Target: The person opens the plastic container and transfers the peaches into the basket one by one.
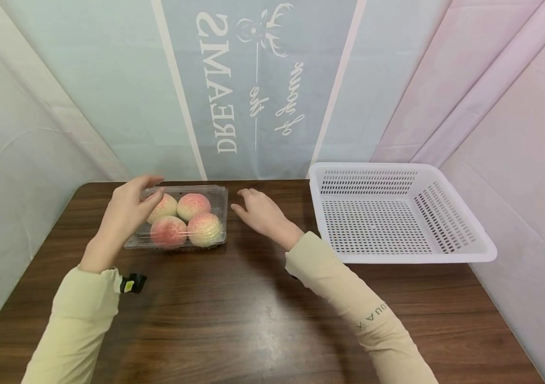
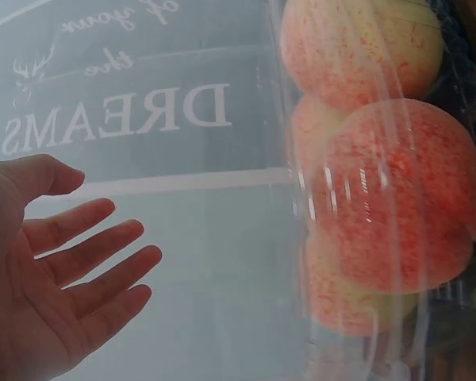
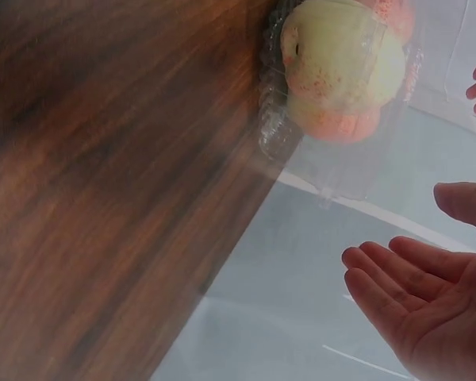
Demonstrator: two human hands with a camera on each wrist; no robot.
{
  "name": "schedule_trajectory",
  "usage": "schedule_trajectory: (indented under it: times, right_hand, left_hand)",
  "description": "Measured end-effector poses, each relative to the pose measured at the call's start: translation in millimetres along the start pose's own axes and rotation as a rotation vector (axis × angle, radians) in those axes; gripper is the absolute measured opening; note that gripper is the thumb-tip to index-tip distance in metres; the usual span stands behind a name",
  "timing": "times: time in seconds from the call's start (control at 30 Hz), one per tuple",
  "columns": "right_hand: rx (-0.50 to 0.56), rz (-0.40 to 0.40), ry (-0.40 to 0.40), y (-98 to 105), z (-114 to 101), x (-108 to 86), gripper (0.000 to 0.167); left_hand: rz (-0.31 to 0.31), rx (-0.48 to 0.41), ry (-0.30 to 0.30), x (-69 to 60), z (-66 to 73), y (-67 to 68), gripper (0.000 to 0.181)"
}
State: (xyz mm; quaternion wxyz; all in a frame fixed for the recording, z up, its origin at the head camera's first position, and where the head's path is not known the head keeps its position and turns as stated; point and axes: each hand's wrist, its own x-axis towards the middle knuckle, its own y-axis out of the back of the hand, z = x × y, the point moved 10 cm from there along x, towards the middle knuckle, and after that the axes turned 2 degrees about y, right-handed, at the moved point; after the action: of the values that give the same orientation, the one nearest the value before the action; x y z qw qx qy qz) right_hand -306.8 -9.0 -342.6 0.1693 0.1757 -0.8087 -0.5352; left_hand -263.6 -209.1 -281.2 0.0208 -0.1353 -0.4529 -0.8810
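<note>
A clear plastic clamshell box (image 1: 224, 194) with several pink and cream peaches (image 1: 169, 231) inside stands on the table, its lid down. My left hand (image 1: 130, 208) hovers at the box's left end, fingers spread and slightly bent, holding nothing. In the left wrist view, a gap shows between that hand (image 2: 55, 262) and the box's clear wall (image 2: 301, 238). To the right of the box is my right hand (image 1: 264, 213), its fingers relaxed and apart from the plastic. The right wrist view shows this hand (image 3: 428, 302) with nothing in its grasp.
A white perforated plastic basket (image 1: 486, 250) sits on the right side of the dark wooden table (image 1: 234, 320). Behind the table hangs a grey-blue cloth (image 1: 263, 160) with mirrored lettering. Pale cloth walls stand on both sides.
</note>
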Motion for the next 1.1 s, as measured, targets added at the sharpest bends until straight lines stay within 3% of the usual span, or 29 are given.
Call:
schedule_trajectory:
  times: [0.4,0.63,0.9,1.1]
  right_hand:
    - [0.096,0.061,-0.018,-6.3,4.2,-4.9,0.044]
    - [0.212,0.084,-0.049,-12.8,10.6,-6.3,0.043]
    - [0.334,0.106,-0.085,-19.6,13.1,-8.4,0.039]
    - [0.427,0.122,-0.130,-25.4,15.1,-8.5,0.036]
  left_hand:
    - [0.111,-0.026,0.042,-9.7,-21.5,4.0,0.033]
    - [0.243,-0.074,0.092,-18.0,-43.1,10.3,0.030]
    - [0.334,-0.100,0.212,-26.3,-68.5,11.9,0.030]
    - [0.366,-0.110,0.287,-31.0,-85.4,11.7,0.031]
